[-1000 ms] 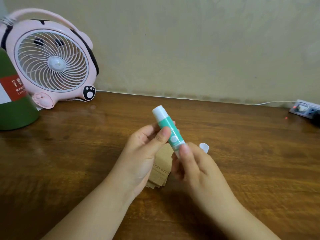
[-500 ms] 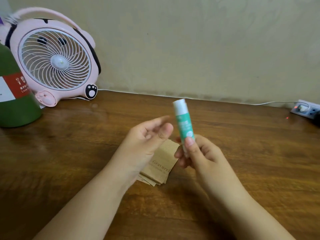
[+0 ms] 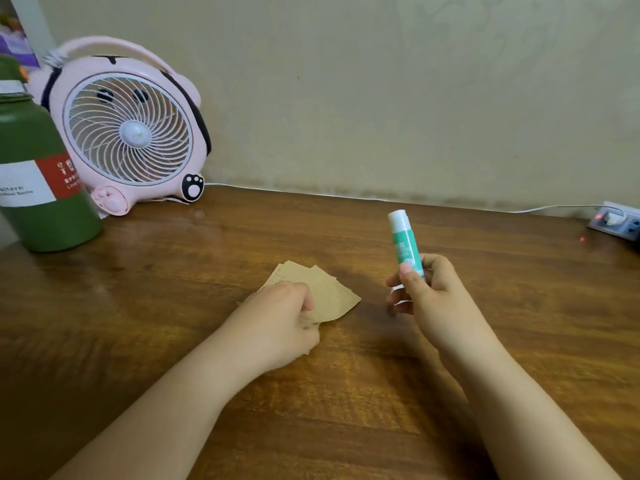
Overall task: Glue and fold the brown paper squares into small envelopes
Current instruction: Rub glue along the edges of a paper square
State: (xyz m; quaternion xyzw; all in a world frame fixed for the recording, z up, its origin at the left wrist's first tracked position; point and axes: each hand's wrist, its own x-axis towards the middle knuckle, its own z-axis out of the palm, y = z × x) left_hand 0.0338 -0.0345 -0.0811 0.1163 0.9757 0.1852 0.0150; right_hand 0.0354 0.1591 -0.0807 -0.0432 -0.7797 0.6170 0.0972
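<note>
Right hand point(image 3: 434, 299) has fingers curled round a smooth teal n white glue stick point(image 3: 404, 241), upright, w/ white end up. Left hand point(image 3: 282, 318) fingers curled, resting on the fanned stack of matte brown paper squares point(image 3: 332, 294), flat on the grainy wood counter point(image 3: 346, 393).

Wooden table point(image 3: 346, 410), brown paper squares point(image 3: 329, 292), green bottle point(image 3: 41, 209), pink fan point(image 3: 128, 133), power strip point(image 3: 620, 225)

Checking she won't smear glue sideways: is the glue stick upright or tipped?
Nearly upright: the glue stick stands white end up, leaning slightly left, its lower part gripped in the right hand.
</note>
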